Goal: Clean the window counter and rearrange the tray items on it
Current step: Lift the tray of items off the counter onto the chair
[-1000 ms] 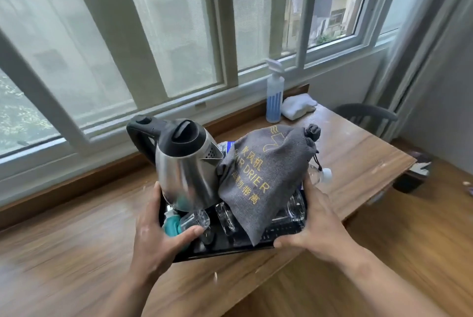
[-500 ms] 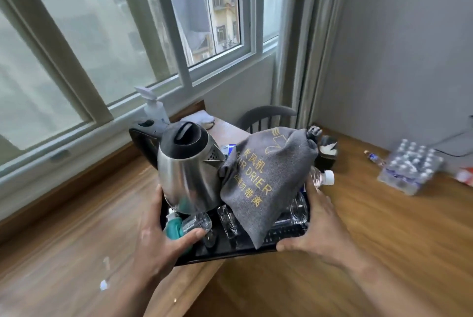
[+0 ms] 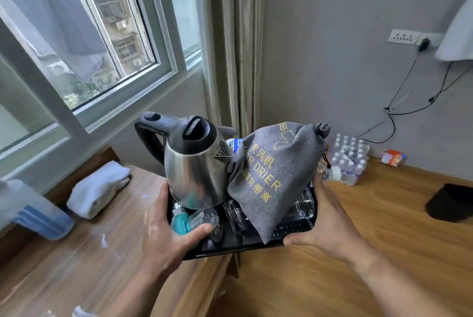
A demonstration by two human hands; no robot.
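Soft daylight comes through the window [image 3: 107, 35] at upper left; the room is evenly bright, shadows weak. The steel kettle [image 3: 197, 173] shows pale reflections. Wide-angle distortion bends the edges, and the lower-left spray bottle [image 3: 35, 211] is blurred.

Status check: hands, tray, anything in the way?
Left hand and right hand grip black tray, held above counter edge. Kettle and hair drier bag aboard. Folded towel, spray bottle on counter, left.
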